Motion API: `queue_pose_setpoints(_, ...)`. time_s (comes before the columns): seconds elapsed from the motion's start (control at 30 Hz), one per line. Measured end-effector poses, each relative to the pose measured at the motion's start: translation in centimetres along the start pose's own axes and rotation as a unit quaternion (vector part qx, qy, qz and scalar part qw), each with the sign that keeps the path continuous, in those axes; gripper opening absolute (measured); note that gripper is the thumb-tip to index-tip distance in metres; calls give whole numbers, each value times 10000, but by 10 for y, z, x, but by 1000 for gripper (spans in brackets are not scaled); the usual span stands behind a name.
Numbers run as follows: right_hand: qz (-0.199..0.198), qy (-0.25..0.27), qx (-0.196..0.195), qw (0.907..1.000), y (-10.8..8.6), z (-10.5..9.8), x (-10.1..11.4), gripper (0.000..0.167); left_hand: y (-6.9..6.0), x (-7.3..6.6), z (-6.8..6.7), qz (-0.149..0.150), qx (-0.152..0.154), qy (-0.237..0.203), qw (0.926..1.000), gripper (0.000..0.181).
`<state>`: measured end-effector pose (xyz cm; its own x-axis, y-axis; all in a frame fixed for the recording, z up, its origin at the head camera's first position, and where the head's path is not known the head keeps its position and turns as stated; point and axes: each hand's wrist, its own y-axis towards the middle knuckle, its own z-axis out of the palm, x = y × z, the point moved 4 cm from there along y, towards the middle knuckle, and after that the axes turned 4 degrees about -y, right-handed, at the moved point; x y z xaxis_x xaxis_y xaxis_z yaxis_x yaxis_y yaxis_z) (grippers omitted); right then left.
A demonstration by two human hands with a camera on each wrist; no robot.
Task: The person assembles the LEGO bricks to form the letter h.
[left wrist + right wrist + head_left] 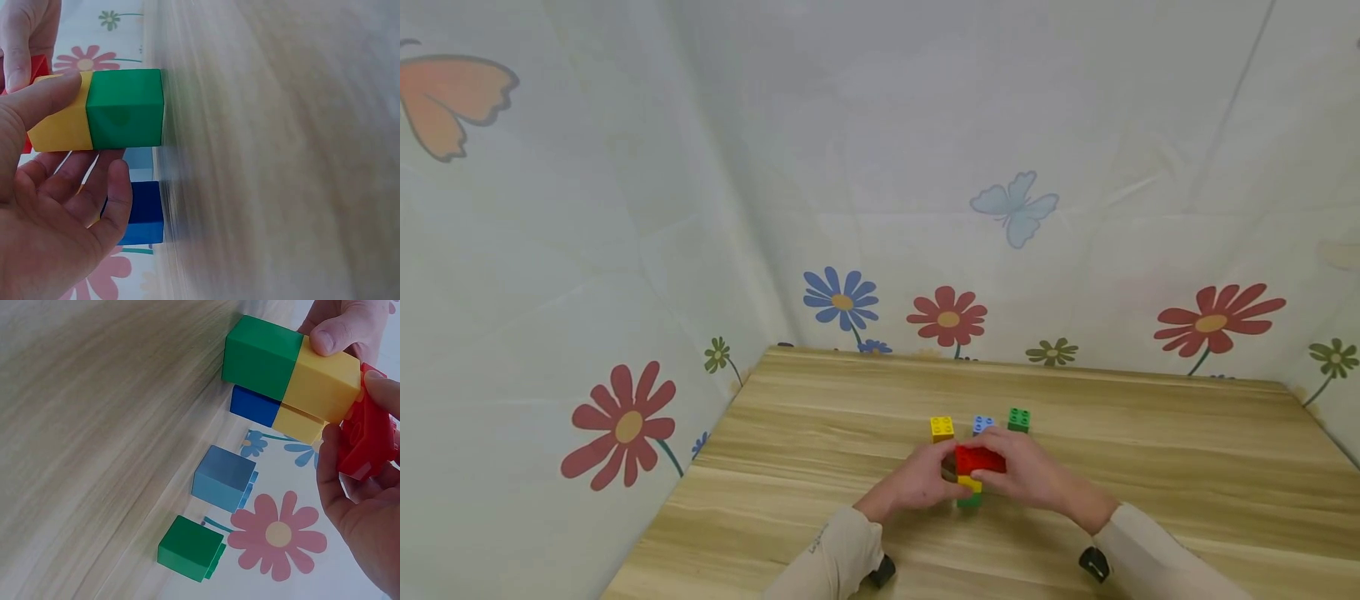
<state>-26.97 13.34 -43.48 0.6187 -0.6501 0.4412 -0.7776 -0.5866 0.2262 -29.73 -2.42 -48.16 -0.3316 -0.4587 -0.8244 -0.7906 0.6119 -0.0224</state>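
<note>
The red brick [980,460], gripped by the right hand [1033,471], was apparently being fitted atop the yellow block [65,130], pinched by the left hand [921,482] above the green block [125,109], alignment and downward pressing seemingly being required next.

No text can be read with certainty. Small dark lettering [818,538] stands on the pale left sleeve [837,557], toward its left edge and a little back from the cuff; it runs in a slanting line along the forearm and is too small and blurred to make out. On the near right, a black device [1088,560] beside the right sleeve [1150,550] bears a small pale mark, also unreadable.
</note>
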Motion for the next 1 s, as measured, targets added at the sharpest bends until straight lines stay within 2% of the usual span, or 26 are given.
queue_pose_setpoints(0.43, -268, 38, 67, 9996, 4, -2, 2, 32, -2, -1, -1, -112, -23, 7, 9999, 40)
queue_pose_setpoints(0.7, -69, -47, 120, 9999, 2, -4, 0, 33, -2, -3, 2, -90, -130, 105, 9998, 39)
queue_pose_setpoints(1.0, -59, -33, 146, 9999, 2, -2, 1, 33, -2, -2, 3, -17, -282, 232, 9993, 39)
